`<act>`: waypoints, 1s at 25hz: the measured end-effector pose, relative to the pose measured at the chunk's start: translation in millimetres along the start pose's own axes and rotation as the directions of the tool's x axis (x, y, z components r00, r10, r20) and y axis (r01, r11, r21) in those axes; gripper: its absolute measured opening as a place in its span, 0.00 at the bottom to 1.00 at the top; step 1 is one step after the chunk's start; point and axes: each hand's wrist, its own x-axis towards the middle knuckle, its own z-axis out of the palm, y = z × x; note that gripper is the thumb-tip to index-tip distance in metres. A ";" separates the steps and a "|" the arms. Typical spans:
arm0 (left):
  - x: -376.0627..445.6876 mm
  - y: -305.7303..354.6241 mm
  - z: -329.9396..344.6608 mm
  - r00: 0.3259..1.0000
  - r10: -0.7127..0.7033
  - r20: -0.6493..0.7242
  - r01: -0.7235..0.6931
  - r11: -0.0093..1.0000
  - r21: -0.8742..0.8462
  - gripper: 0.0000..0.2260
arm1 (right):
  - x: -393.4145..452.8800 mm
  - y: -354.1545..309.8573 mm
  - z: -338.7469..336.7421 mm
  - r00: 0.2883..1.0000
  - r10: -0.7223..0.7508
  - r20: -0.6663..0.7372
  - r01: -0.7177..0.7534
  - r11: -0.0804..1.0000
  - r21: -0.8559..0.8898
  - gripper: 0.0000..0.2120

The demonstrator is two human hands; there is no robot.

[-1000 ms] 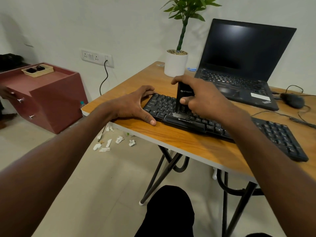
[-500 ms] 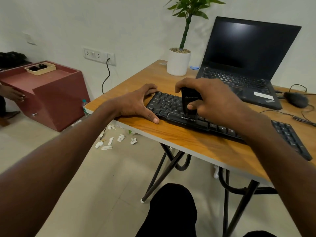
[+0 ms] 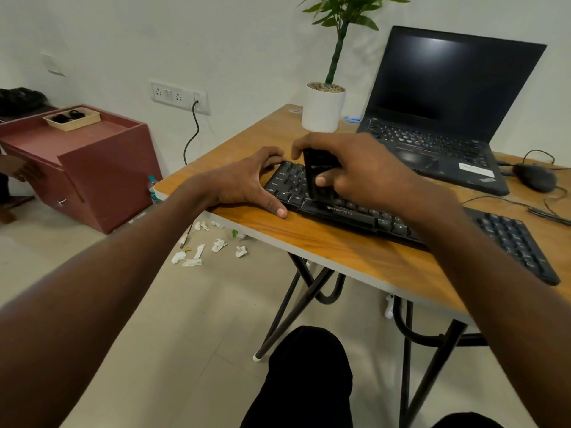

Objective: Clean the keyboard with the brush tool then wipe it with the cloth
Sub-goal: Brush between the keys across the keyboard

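A black keyboard (image 3: 506, 233) lies along the front of the wooden table (image 3: 333, 245). My right hand (image 3: 361, 168) grips a black brush tool (image 3: 313, 174) upright, its lower end down on the keys at the keyboard's left part. My left hand (image 3: 247, 183) rests at the keyboard's left end, fingers spread around its corner, thumb flat on the table. No cloth is in view.
An open black laptop (image 3: 445, 112) stands behind the keyboard, a white plant pot (image 3: 323, 108) to its left, a mouse (image 3: 536, 177) with cables to its right. Crumpled paper bits (image 3: 210, 247) lie on the floor. A red cabinet (image 3: 92, 168) stands at the left.
My right hand has slid the brush tool leftward along the keys, closer to my left hand. The left hand stays at the keyboard's end.
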 end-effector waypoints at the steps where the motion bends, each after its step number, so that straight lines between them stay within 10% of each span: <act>1: 0.5 0.2 0.6 1.000 0.003 0.001 -0.003 1.000 0.001 0.57 | -8.3 5.6 -11.2 0.998 0.047 0.053 -0.045 0.998 -0.034 0.27; 8: -0.8 1.6 1.4 1.000 0.004 0.004 -0.004 1.000 0.015 0.61 | -19.2 9.9 -2.0 0.983 0.060 -0.172 -0.018 0.972 0.234 0.27; 17: -1.6 1.2 3.2 1.000 0.022 0.001 -0.022 1.000 0.020 0.63 | -42.6 33.6 -21.8 0.983 0.166 -0.077 -0.156 0.981 0.119 0.28; 25: -2.2 31.8 53.0 0.923 0.204 -0.328 -0.034 0.889 0.457 0.40 | -30.9 35.2 -1.6 0.986 0.070 -0.152 -0.022 0.954 0.300 0.28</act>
